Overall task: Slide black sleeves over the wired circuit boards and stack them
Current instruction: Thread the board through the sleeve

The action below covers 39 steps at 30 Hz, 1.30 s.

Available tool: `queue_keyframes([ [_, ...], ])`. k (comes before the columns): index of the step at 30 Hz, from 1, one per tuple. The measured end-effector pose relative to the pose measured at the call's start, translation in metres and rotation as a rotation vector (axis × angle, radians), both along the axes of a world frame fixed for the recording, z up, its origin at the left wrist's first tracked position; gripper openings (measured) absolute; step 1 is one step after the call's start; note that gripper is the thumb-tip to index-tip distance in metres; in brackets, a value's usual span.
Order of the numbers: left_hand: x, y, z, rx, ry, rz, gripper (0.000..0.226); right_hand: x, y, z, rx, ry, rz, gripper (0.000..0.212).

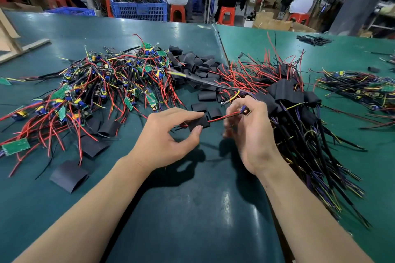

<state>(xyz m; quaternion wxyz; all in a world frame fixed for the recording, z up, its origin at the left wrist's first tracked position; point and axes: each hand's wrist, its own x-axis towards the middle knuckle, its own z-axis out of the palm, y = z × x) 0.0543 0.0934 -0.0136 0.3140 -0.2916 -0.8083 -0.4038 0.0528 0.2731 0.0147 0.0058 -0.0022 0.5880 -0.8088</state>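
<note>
My left hand pinches a black sleeve between thumb and forefinger just above the table. Red and black wires run out of the sleeve's right end to a small circuit board, which my right hand holds in its fingertips. The board sits outside the sleeve, a short way to its right. A heap of bare wired boards lies at the left. Loose black sleeves are piled at the centre back. Sleeved boards with long wires are stacked at the right.
Flat loose sleeves lie on the green table near my left forearm. Another bunch of wired boards lies far right. Beyond the table are blue crates, red stools and several seated people.
</note>
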Motion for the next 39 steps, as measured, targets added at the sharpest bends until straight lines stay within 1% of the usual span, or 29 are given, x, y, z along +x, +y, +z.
queue_keyframes([
  [3, 0.000, 0.000, -0.001, 0.016, 0.002, 0.017, 0.023, 0.000, 0.001, 0.000, 0.023, -0.006, 0.047, 0.011],
  [6, -0.001, -0.001, -0.002, 0.025, -0.004, 0.019, 0.023, 0.000, 0.005, -0.001, 0.039, 0.033, 0.093, 0.015],
  [9, -0.002, -0.002, -0.003, 0.021, -0.013, 0.027, 0.024, -0.001, 0.008, -0.001, 0.054, 0.026, 0.044, 0.017],
  [11, -0.002, -0.002, -0.004, 0.020, -0.021, 0.034, 0.024, -0.001, 0.009, -0.001, 0.091, 0.033, 0.019, 0.011],
  [13, -0.002, -0.002, -0.004, 0.012, -0.030, 0.037, 0.025, -0.001, 0.008, -0.002, 0.073, 0.021, 0.032, 0.005],
  [15, -0.002, -0.002, -0.004, 0.007, -0.041, 0.035, 0.026, 0.000, 0.009, -0.002, 0.034, -0.007, 0.064, 0.010],
  [17, -0.001, -0.002, -0.003, -0.022, -0.036, 0.040, 0.026, 0.000, 0.010, -0.002, 0.056, 0.012, 0.102, 0.013],
  [19, -0.002, -0.002, -0.003, -0.138, 0.023, 0.107, 0.030, 0.000, 0.012, -0.002, 0.142, 0.093, 0.117, 0.012],
  [20, -0.003, -0.002, -0.002, -0.202, 0.054, 0.151, 0.032, -0.001, 0.013, -0.004, 0.172, 0.139, 0.115, 0.014],
  [22, -0.004, -0.002, -0.002, -0.272, 0.082, 0.192, 0.032, -0.001, 0.013, -0.004, 0.189, 0.202, 0.107, 0.020],
  [24, -0.004, -0.002, -0.003, -0.291, 0.074, 0.169, 0.030, -0.001, 0.013, -0.005, 0.254, 0.252, 0.074, 0.028],
  [26, -0.005, -0.002, -0.003, -0.242, 0.013, 0.107, 0.026, -0.001, 0.013, -0.006, 0.404, 0.306, 0.016, 0.035],
  [27, -0.005, -0.002, -0.002, -0.214, -0.006, 0.085, 0.025, -0.002, 0.014, -0.006, 0.429, 0.310, -0.004, 0.037],
  [31, -0.002, 0.001, -0.003, -0.173, 0.008, 0.080, 0.025, -0.002, 0.016, -0.005, 0.300, 0.262, 0.016, 0.026],
  [33, -0.001, 0.002, -0.002, -0.131, 0.010, 0.089, 0.026, -0.002, 0.015, -0.004, 0.243, 0.243, -0.026, 0.021],
  [36, -0.001, 0.003, -0.002, -0.054, 0.012, 0.105, 0.028, -0.001, 0.013, -0.002, 0.048, 0.162, -0.038, 0.017],
  [38, -0.001, 0.003, -0.003, -0.054, 0.009, 0.135, 0.029, -0.001, 0.013, -0.001, -0.104, 0.088, -0.010, 0.020],
  [39, 0.000, 0.003, -0.003, -0.064, -0.005, 0.143, 0.031, -0.002, 0.014, -0.001, -0.148, 0.063, 0.002, 0.022],
])
